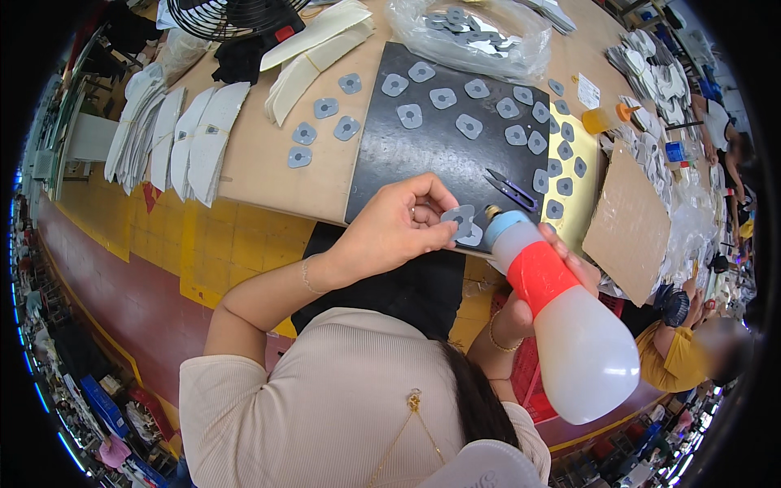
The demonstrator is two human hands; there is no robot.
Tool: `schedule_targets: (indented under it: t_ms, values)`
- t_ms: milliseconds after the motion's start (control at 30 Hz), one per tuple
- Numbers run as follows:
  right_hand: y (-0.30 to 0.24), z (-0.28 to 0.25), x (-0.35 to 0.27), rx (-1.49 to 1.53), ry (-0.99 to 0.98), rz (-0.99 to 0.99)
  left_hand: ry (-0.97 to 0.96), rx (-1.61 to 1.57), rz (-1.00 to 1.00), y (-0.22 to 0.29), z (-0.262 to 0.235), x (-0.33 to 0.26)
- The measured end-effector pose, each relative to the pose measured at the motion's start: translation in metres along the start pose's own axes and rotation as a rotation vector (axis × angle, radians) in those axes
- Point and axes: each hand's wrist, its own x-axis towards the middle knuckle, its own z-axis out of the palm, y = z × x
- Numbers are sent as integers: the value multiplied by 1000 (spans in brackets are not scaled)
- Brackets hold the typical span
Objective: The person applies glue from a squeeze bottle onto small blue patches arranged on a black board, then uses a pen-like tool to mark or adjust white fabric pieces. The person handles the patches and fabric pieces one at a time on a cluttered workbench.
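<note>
Between the thumb and fingers of my left hand (389,221) is a small grey rounded-square patch (460,216) with a dark round mark, held at the near edge of the black board (386,167). A white piece (471,237) shows just below it. My right hand (576,264) grips a translucent squeeze bottle (592,354) with a red band and pale blue cap, tilted so its brass nozzle tip points at the patch, close to it. Purple-handled thread snips (512,192) lie beyond the nozzle. Several similar grey patches (469,126) are spread over the board.
More patches lie on the yellow sheet (579,213) and bare table (252,150). Around them are a bag of grey pieces (472,37), stacked white panels (215,134), a fan (232,16), an orange bottle (602,119) and cardboard (630,220). A person in yellow (671,358) sits at right.
</note>
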Motion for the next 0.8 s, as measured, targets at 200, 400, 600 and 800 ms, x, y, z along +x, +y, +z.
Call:
schedule_targets:
  t_ms: [200,400,600,800]
  values:
    - [7,-20,-2,217,-185,-34,42,-117,12,-3,-5,4]
    - [12,-24,2,233,-325,-80,52,14,68,-2,-3,4]
    - [-7,-4,2,-2,-176,52,55,4,83,1,-2,3]
    - [8,-20,-3,-21,-75,-73,49,-194,-24,-1,-8,7]
